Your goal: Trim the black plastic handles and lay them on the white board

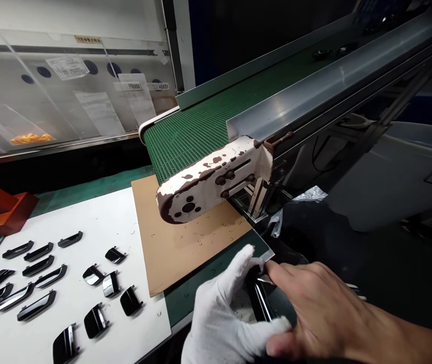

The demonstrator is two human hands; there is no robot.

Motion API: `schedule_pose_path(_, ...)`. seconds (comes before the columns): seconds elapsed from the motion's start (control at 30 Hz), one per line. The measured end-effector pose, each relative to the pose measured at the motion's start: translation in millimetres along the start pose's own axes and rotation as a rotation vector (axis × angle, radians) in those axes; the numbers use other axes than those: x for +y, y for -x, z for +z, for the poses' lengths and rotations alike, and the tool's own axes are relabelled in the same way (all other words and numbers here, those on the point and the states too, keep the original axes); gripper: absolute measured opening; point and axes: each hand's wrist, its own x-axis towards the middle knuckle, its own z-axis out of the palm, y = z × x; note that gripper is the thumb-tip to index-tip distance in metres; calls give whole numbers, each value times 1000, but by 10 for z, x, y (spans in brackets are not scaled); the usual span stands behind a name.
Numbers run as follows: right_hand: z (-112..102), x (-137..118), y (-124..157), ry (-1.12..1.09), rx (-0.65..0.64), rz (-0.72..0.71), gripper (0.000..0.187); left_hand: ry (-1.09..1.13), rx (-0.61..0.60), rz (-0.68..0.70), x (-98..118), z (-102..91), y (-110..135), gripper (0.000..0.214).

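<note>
My left hand (pixel 225 313), in a white glove, grips a glossy black plastic part (pixel 260 298) between thumb and fingers. Bare and curled, my right hand (pixel 310 303) presses against the same part from the right. A thin blade-like metal tool (pixel 265 279) shows at its fingertips, touching the part's upper end; most of the tool is hidden by the hand. Both hands are over the front edge of the table. On the white sheet (pixel 98 217) to the left lie several long black trim pieces (pixel 37 305) and several shorter, wider black pieces (pixel 96 321).
A green conveyor belt (pixel 196 126) ends above the table, its worn white end bracket (pixel 204 184) overhanging a cardboard sheet (pixel 185 242) scattered with small curled shavings. An orange stand (pixel 7 207) is at far left. Dark parts (pixel 335 52) lie farther up the belt.
</note>
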Motion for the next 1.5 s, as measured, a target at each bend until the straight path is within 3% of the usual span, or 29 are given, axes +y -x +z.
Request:
schedule_pose_path(0.3,62,7,-17,41,161,-95,92,39,7,-89,24,-11,41,71)
schedule_pose_path(0.6,89,21,-7,90,195,-126,88,-41,22,14,-42,-23,51,71)
schedule_pose_path(1.2,128,41,55,165,269,-203,77,-87,12,21,-184,-77,9,78)
schedule_pose_path(1.5,128,-60,34,82,580,-202,56,88,44,198,-229,-37,-73,93)
